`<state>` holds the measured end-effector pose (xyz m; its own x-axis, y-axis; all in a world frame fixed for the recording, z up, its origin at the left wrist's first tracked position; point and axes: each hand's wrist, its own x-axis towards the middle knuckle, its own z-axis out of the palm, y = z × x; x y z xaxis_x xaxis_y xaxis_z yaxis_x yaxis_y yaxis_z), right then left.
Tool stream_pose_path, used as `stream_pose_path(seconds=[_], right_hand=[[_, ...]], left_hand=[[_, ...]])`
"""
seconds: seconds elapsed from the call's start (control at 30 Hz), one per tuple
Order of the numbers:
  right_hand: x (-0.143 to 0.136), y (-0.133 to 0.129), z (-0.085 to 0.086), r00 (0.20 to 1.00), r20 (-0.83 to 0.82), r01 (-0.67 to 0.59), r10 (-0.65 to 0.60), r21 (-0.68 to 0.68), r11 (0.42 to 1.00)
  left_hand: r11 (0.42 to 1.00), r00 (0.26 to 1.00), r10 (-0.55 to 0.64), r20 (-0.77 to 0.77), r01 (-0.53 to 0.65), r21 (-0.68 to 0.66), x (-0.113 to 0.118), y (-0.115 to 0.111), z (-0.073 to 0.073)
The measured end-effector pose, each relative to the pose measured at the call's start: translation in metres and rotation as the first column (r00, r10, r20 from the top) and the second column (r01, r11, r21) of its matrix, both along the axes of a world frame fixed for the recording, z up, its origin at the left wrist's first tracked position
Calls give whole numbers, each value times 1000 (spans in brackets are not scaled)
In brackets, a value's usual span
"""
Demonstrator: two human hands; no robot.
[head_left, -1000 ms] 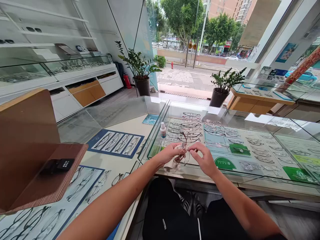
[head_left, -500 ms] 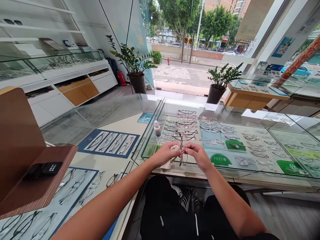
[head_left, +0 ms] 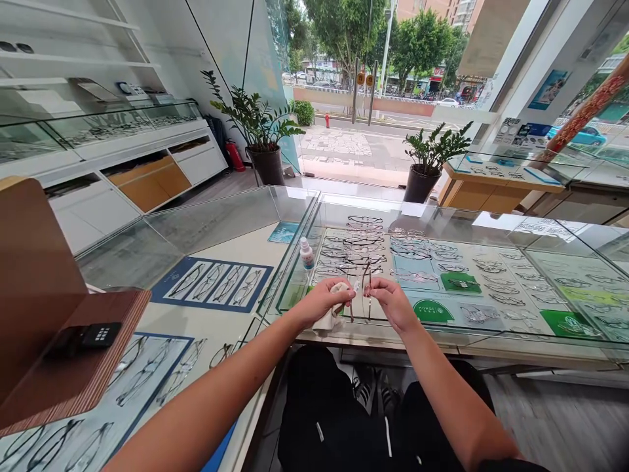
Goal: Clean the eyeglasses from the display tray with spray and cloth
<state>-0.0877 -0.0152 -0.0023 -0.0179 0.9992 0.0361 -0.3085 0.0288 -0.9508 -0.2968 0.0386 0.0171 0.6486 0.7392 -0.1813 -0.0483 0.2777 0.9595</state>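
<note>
Over the front edge of the glass counter, my left hand [head_left: 322, 303] is closed on a pale cloth [head_left: 328, 321], part of which hangs below the fingers. Its fingertips also touch something small and clear, too small to name. My right hand [head_left: 390, 300] pinches a thin-framed pair of glasses [head_left: 367, 272], held upright just right of the left hand. A white bottle [head_left: 306, 254] stands on the counter behind my left hand.
The glass display case [head_left: 511, 347] holds rows of glasses. A brown wooden stand [head_left: 39, 275] with a black device [head_left: 101, 334] is at the left. Two potted plants [head_left: 268, 164] stand beyond the counter near the glass door.
My hands have moved slightly apart. The glasses have turned and now appear narrower, beside my right fingertips.
</note>
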Motion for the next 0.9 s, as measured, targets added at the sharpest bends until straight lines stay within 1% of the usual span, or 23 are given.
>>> stream_pose_path(seconds=[0.07, 0.13, 0.2, 0.23, 0.3, 0.37, 0.43, 0.5, 0.57, 0.63, 0.7, 0.77, 0.83, 0.9], right_hand=[[3, 0, 0, 996, -85, 16, -18, -20, 1000], [6, 1, 0, 991, -130, -19, 15, -30, 999], [9, 2, -1, 990, -122, -74, 71, -24, 997], [9, 3, -1, 989, -110, -100, 98, -20, 995], [10, 3, -2, 986, -99, -135, 132, -15, 991], [10, 4, -3, 985, -116, -127, 124, -13, 992], [11, 3, -3, 986, -154, -67, 66, -5, 998], [12, 3, -3, 984, -179, 9, -10, -5, 1000], [12, 1, -3, 983, -177, 51, -53, -17, 999], [9, -1, -2, 989, -143, 32, -35, -24, 999], [6, -3, -1, 997, -77, -19, 18, -14, 1000], [2, -5, 0, 997, 23, -70, 69, 18, 997], [0, -6, 2, 988, 118, -105, 97, 59, 993], [-1, -7, 4, 977, 178, -132, 115, 88, 987]], left_hand=[[994, 994, 12, 111, 0, -112, -3, 3, 1], [967, 964, 34, 265, 35, -251, -7, 7, 2], [932, 920, 68, 387, 79, -352, -12, 10, 4], [919, 903, 84, 421, 93, -383, -14, 12, 4], [905, 887, 100, 451, 107, -411, -16, 15, 3], [901, 879, 113, 463, 106, -422, -16, 16, 2], [900, 879, 145, 454, 73, -430, -14, 18, 0], [900, 897, 170, 407, 26, -434, -12, 19, 0], [910, 931, 155, 330, -4, -415, -9, 17, 0], [938, 968, 98, 231, -12, -347, -6, 12, 0], [977, 992, 28, 125, -1, -212, -3, 5, 1], [999, 999, -18, 43, 20, -50, 0, -1, 2], [997, 999, -30, 12, 29, 66, 1, -5, 3], [993, 1000, -29, 7, 28, 119, 2, -7, 5]])
